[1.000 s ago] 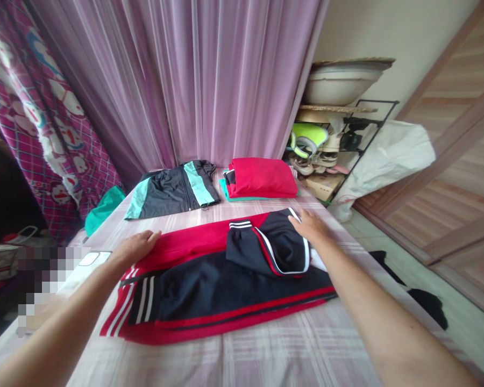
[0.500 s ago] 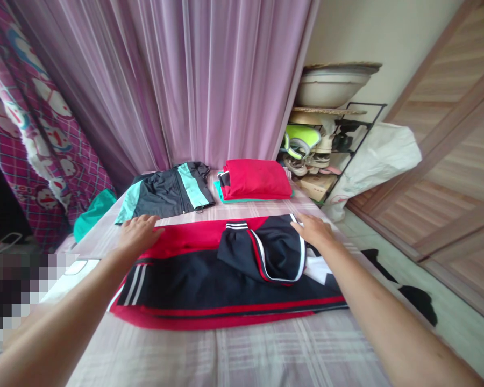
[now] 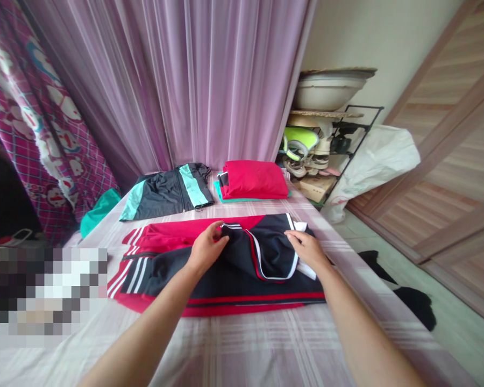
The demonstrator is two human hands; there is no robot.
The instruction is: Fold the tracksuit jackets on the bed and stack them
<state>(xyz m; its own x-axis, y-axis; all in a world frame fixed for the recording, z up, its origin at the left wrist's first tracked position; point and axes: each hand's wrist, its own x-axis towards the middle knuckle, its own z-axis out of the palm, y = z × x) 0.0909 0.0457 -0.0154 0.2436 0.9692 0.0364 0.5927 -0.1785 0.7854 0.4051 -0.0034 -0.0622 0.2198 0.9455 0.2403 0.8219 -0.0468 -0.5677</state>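
A red and black track jacket [image 3: 173, 274] with white stripes lies folded lengthwise across the bed. One black sleeve [image 3: 268, 252], edged in white and red, is folded back over its right half. My left hand [image 3: 207, 247] is at the striped cuff of that sleeve, fingers curled and thumb close by, gripping the cloth there. On the other side, my right hand [image 3: 308, 250] pinches the white-trimmed edge near the jacket's right end. White cloth [image 3: 306, 269] shows from under the jacket beside this hand.
Behind the jacket lie a dark garment with turquoise panels [image 3: 165, 193] and a folded red and green stack [image 3: 256, 180]. A purple curtain [image 3: 226, 80] hangs at the bed's far edge. To the right stand a shoe rack [image 3: 347, 153] and a white bag [image 3: 383, 161].
My left hand has moved right, from the jacket's left end to the sleeve cuff. My right hand has shifted slightly down along the white-trimmed edge. Striped ends now show at the left.
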